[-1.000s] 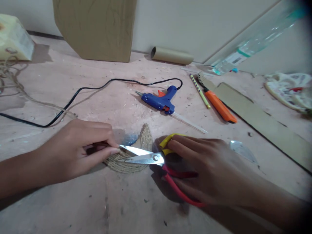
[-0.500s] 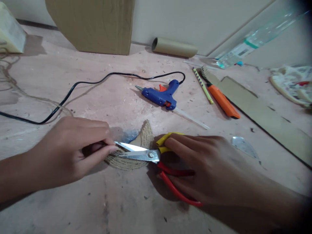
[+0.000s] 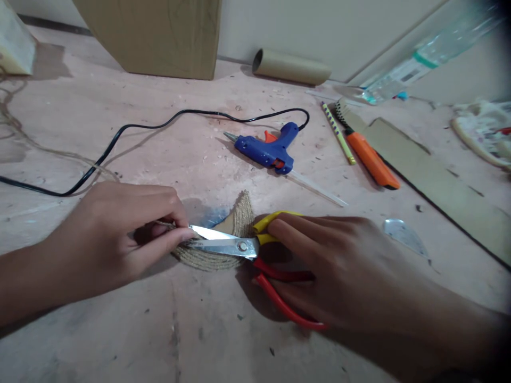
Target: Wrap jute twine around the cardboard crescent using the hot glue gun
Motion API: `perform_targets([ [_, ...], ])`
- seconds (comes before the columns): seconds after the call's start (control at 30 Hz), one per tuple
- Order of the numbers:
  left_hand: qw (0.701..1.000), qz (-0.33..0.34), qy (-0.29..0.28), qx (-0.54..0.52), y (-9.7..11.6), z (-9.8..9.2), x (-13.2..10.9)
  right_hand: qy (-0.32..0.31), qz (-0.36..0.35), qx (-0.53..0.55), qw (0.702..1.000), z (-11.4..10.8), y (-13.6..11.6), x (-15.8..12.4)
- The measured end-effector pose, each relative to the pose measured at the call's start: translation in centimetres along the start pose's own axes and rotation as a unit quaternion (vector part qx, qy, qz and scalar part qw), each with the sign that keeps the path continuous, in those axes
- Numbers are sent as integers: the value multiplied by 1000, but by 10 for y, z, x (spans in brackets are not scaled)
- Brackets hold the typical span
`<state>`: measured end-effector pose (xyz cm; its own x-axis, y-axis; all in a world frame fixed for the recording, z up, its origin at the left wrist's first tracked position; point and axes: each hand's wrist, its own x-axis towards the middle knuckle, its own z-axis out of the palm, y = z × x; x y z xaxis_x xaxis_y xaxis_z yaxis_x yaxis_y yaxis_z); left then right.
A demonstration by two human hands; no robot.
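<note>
My right hand [image 3: 327, 260] grips a pair of scissors [image 3: 227, 246] with yellow and red handles. Their blades are parted a little, and the tips reach my left fingertips. With thumb and fingers pinched, my left hand [image 3: 131, 239] holds a strand of jute twine [image 3: 162, 222]. Below the blades, on the table, lies a crescent-shaped piece [image 3: 242, 215] covered in rows of twine. Its left part is hidden by my left hand and the scissors. A bluish patch shows on the table inside its curve.
Beyond my hands lies a blue glue gun [image 3: 263, 151] with a black cord [image 3: 155, 126]. To its right are a yellow pencil [image 3: 338, 133], an orange-handled cutter [image 3: 371, 159] and a cardboard strip [image 3: 447, 186]. A cardboard tube [image 3: 293, 68] and plastic bottle [image 3: 415, 66] are farther back.
The scissors have shifted slightly left, and their blades have closed somewhat near my left fingertips. The whole view has tilted a little.
</note>
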<state>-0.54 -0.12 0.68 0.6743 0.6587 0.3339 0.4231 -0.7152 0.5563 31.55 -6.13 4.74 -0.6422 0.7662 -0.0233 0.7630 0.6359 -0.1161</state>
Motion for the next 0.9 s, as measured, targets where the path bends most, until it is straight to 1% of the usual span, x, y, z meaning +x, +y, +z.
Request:
perform_targets([
  [0.17,1000,4,-5,-3,1,-2,-1,-7,1,-8,1000,-1,-1,1],
  [0.3,1000,6,0,-11,1,-2,0,6,29,-25,999,4,-6,1],
  [0.47,1000,6,-8,-6,1,-2,0,9,26,-31,999,9,-9,2],
  [0.6,1000,2,-14,-6,1,-3,0,8,23,-29,999,5,-7,1],
  [0.77,1000,1,-13,-10,2,-2,2,5,3,-11,1000,-4,-7,0],
  [0.9,1000,-9,-14,-13,4,-4,4,9,-5,-19,1000,-6,-8,1],
])
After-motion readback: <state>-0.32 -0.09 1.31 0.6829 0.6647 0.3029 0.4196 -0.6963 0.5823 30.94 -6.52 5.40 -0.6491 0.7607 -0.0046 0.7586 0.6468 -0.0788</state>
